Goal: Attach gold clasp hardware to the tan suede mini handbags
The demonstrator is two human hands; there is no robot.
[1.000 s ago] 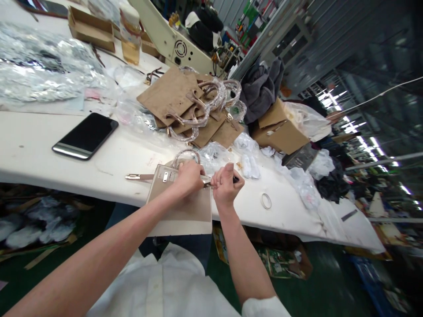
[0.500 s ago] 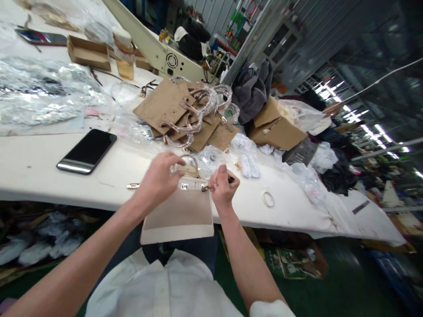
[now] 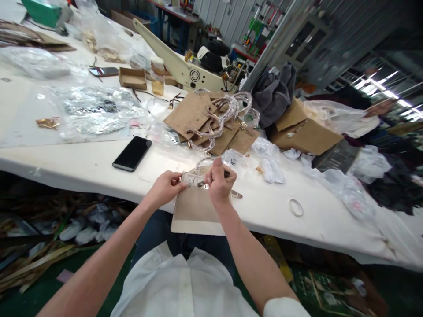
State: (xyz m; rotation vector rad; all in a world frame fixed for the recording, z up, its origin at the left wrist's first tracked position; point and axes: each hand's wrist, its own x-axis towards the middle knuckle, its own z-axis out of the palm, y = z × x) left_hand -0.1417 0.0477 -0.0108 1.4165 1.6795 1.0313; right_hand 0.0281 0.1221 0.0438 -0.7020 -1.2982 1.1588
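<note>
A small beige handbag point(image 3: 194, 211) lies flat over the near edge of the white table point(image 3: 66, 163). My left hand point(image 3: 167, 187) pinches the bag's top left corner by the metal clasp plate. My right hand point(image 3: 218, 182) is closed round a dark-handled tool whose tip rests on the clasp at the bag's top edge. A strap end with a metal tip point(image 3: 236, 193) sticks out to the right of my right hand. The bag's plastic-wrapped handle point(image 3: 201, 164) shows just behind my hands.
A black phone point(image 3: 132, 153) lies left of the bag. Behind it is a pile of brown bags with wrapped handles point(image 3: 205, 121), cardboard boxes point(image 3: 306, 132), plastic bags, a tape ring point(image 3: 296, 207) and a cream machine arm point(image 3: 178, 70).
My left hand dropped from the bag's handle to its top left corner. The strap that stuck out on the left now shows on the right. The view swung left.
</note>
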